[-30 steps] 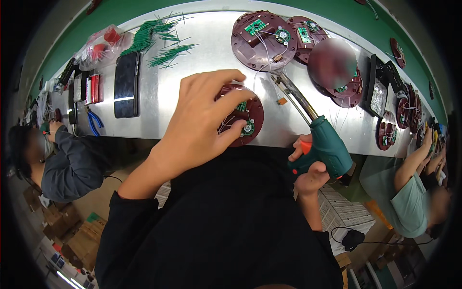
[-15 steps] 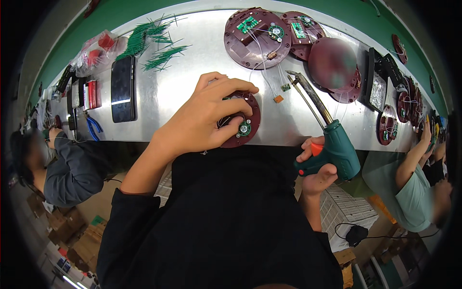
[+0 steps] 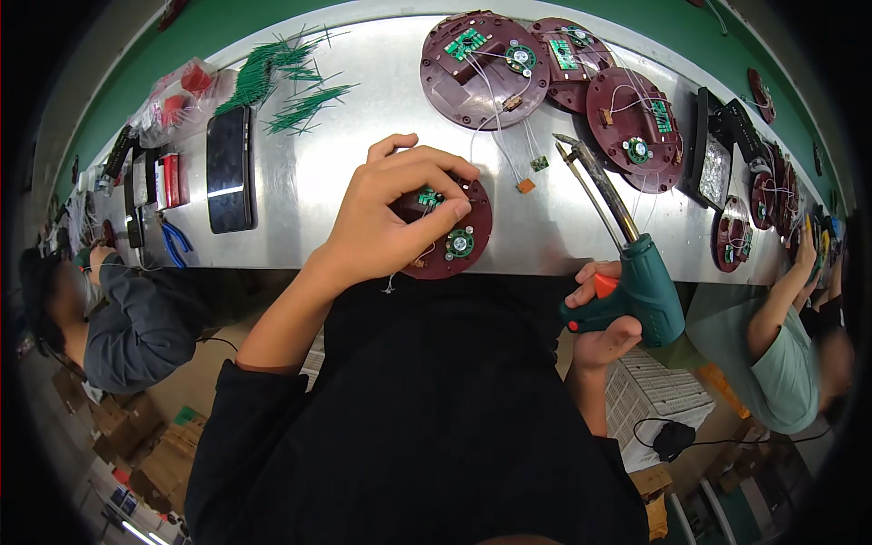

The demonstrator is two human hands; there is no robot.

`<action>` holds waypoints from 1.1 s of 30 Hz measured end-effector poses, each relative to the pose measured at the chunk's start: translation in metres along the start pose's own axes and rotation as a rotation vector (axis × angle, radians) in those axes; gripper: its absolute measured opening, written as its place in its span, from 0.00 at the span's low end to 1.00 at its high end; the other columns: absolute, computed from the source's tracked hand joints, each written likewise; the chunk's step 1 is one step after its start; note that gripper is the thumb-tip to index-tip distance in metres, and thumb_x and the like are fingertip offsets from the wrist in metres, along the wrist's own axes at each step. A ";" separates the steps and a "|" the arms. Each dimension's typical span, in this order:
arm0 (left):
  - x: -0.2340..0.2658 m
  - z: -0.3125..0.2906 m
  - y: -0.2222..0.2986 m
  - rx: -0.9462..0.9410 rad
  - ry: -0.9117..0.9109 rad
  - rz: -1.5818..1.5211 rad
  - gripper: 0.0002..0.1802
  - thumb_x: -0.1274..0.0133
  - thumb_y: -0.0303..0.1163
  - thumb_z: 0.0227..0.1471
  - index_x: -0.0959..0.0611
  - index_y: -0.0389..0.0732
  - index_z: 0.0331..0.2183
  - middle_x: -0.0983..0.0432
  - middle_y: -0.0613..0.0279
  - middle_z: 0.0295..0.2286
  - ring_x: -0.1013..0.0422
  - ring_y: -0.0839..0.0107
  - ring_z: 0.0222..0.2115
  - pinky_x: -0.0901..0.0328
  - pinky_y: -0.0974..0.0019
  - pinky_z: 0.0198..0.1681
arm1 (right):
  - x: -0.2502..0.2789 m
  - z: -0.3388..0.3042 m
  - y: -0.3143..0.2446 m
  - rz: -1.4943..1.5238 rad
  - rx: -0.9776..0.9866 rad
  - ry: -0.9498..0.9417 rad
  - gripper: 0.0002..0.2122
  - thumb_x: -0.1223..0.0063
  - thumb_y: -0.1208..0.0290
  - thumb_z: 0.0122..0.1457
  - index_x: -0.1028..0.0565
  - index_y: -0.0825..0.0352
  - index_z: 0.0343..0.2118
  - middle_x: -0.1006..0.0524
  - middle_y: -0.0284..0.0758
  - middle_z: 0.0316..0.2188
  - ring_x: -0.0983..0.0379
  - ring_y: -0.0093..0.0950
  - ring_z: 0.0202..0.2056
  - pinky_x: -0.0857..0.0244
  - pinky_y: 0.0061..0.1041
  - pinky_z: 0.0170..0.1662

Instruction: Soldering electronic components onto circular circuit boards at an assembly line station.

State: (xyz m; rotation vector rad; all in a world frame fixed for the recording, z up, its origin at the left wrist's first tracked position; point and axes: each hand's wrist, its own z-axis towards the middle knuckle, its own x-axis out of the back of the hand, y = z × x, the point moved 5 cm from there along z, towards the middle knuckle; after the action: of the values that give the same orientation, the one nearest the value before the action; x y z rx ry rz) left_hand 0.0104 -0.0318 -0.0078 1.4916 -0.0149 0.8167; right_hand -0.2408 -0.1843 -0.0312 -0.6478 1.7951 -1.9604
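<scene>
My left hand is curved over a small round maroon plastic housing at the near edge of the bench. Its thumb and index finger are bent and apart, with nothing visible between them. Partly covered by the fingers, the housing carries a small green circuit board and a round speaker-like part. My right hand grips a green soldering gun with an orange-red trigger. Its dark tip points up and left, above the metal bench top.
Larger maroon housings with boards and white wires lie at the back right, beside a black tray. On the left are a phone, green wires, a plastic bag and blue-handled pliers. People sit at both sides.
My left thumb has shifted up from the speaker-like part, and the hand has moved slightly left. The soldering gun has moved slightly to the right.
</scene>
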 end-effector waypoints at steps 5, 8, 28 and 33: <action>0.003 0.000 -0.007 0.033 0.112 -0.107 0.05 0.33 0.28 0.52 0.14 0.40 0.27 0.11 0.60 0.39 0.18 0.66 0.42 0.44 0.48 0.67 | 0.002 0.000 -0.002 -0.086 0.066 -0.105 0.51 0.62 0.19 0.61 0.25 0.79 0.47 0.25 0.38 0.24 0.26 0.28 0.29 0.30 0.25 0.34; 0.003 0.002 -0.009 0.042 0.125 -0.163 0.04 0.33 0.25 0.51 0.14 0.39 0.27 0.12 0.59 0.40 0.19 0.65 0.42 0.38 0.54 0.64 | 0.003 -0.004 -0.002 -0.125 0.030 -0.169 0.50 0.62 0.19 0.61 0.24 0.78 0.47 0.24 0.37 0.24 0.26 0.27 0.28 0.31 0.26 0.37; 0.001 0.010 -0.017 0.238 0.090 -0.321 0.07 0.34 0.22 0.44 0.18 0.35 0.22 0.14 0.57 0.39 0.21 0.67 0.40 0.29 0.64 0.49 | -0.006 -0.001 0.009 -0.030 0.070 -0.221 0.37 0.42 0.30 0.61 0.17 0.72 0.30 0.20 0.35 0.24 0.22 0.28 0.29 0.30 0.25 0.30; 0.001 0.010 -0.016 0.252 0.079 -0.291 0.06 0.34 0.21 0.42 0.17 0.35 0.22 0.14 0.58 0.38 0.21 0.68 0.40 0.29 0.64 0.49 | -0.012 0.003 0.007 -0.042 0.119 -0.251 0.34 0.39 0.32 0.61 0.18 0.69 0.27 0.20 0.32 0.23 0.21 0.32 0.32 0.29 0.27 0.32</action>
State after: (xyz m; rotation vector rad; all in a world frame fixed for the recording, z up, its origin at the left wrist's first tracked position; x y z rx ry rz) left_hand 0.0241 -0.0382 -0.0200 1.6484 0.3683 0.6563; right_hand -0.2290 -0.1802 -0.0389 -0.8557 1.5145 -1.8998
